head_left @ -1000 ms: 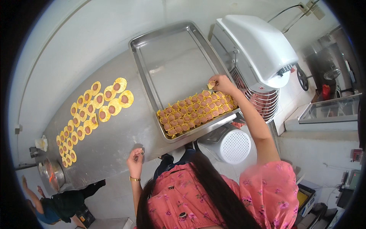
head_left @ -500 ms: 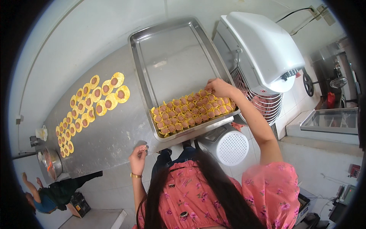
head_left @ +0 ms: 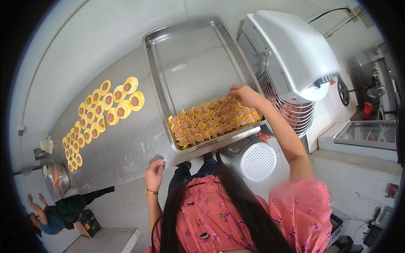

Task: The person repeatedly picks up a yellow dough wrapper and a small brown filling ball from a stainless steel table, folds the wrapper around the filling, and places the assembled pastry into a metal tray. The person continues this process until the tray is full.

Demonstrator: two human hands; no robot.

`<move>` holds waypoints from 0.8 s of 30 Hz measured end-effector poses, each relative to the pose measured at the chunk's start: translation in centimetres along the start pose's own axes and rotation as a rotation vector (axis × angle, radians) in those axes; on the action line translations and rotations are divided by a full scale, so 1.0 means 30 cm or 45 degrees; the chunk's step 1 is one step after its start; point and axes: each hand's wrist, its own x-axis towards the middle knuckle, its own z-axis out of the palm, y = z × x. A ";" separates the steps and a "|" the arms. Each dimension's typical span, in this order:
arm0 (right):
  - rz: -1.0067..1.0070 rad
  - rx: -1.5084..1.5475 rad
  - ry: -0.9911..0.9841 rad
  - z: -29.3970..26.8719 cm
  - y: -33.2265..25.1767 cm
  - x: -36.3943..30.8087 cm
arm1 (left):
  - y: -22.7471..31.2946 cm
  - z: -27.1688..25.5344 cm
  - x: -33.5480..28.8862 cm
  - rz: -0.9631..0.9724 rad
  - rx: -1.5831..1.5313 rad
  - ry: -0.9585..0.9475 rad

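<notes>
Left hand [head_left: 154,172] rests loosely curled and empty at the near counter [head_left: 126,147] edge; right hand [head_left: 244,95] reaches over the steel tray [head_left: 194,63], grip pinched on a folded dumpling [head_left: 232,98] at the far end of the rows. Tray's near end holds about three packed rows of yellow filled dumplings [head_left: 211,120], the rest bare shiny metal. Further left, many flat round wrappers [head_left: 101,111] with pink filling lie unfolded, so most remains.
</notes>
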 end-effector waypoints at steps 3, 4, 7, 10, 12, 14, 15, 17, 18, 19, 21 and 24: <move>-0.041 0.030 0.025 0.000 0.009 -0.010 | -0.001 -0.003 0.005 0.007 0.026 -0.015; -0.064 0.037 0.042 -0.001 0.013 -0.013 | -0.001 -0.003 0.008 0.007 0.023 -0.022; 0.042 0.120 0.140 0.003 0.024 -0.006 | -0.003 -0.003 0.016 0.028 0.029 -0.029; 0.028 0.105 0.121 0.013 0.039 0.006 | -0.007 -0.008 0.019 -0.003 -0.037 -0.032; 0.048 0.060 0.078 0.026 0.049 0.009 | -0.013 -0.017 0.017 -0.006 -0.013 -0.020; 0.056 0.016 0.043 0.036 0.060 0.010 | -0.024 -0.026 0.017 -0.022 -0.013 -0.013; 0.048 -0.006 0.030 0.037 0.062 0.008 | -0.032 -0.034 0.018 -0.033 -0.021 -0.012; 0.072 -0.086 0.003 0.029 0.053 0.016 | -0.052 -0.046 0.021 -0.041 -0.051 -0.027; 0.088 -0.144 -0.009 0.016 0.039 0.018 | -0.062 -0.052 0.023 -0.036 -0.071 -0.026; 0.139 -0.221 -0.051 0.004 0.018 0.042 | -0.072 -0.069 0.023 -0.035 -0.086 -0.002; 0.145 -0.179 0.240 -0.019 -0.057 0.104 | -0.088 -0.103 0.026 0.005 -0.091 0.053; 0.181 0.348 0.418 -0.007 -0.213 0.323 | -0.101 -0.181 0.028 0.044 -0.074 0.149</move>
